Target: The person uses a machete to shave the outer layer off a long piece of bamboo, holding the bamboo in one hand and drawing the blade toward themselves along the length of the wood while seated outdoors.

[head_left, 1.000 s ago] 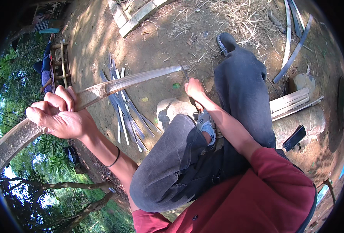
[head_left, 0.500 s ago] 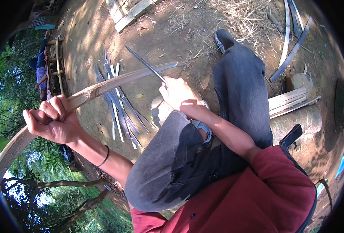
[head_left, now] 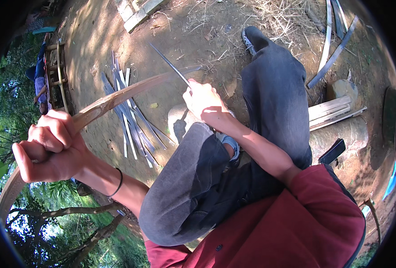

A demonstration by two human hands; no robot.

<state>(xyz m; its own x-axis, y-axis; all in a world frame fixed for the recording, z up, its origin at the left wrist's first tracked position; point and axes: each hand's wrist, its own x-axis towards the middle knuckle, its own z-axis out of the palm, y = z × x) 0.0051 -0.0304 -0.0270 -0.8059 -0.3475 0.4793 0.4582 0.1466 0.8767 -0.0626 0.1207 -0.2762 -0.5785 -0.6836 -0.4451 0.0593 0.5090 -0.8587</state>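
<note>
My left hand [head_left: 55,143] is closed in a fist round a long, curved bamboo strip [head_left: 128,93], pale brown with a rough face. The strip runs from the lower left, through the fist, out over the ground in front of me. My right hand [head_left: 207,102] grips a knife by its handle, which the fingers hide. Its thin, narrow blade [head_left: 169,64] points away to the upper left and crosses the strip near its far end. Whether the edge touches the strip I cannot tell. My raised knee [head_left: 180,178] is between my forearms.
Thin cut strips [head_left: 133,118] lie heaped on the dirt ahead. Longer strips [head_left: 334,58] rest at the far right. Split pieces [head_left: 329,111] lie on a log [head_left: 345,134] beside me, near a black object [head_left: 333,152]. Another person [head_left: 40,87] is by a pole bench [head_left: 60,73].
My left hand has drawn left and toward me, and the bamboo strip has slid back with it. My right hand and the knife have stayed nearly in place. The whole view has shifted slightly.
</note>
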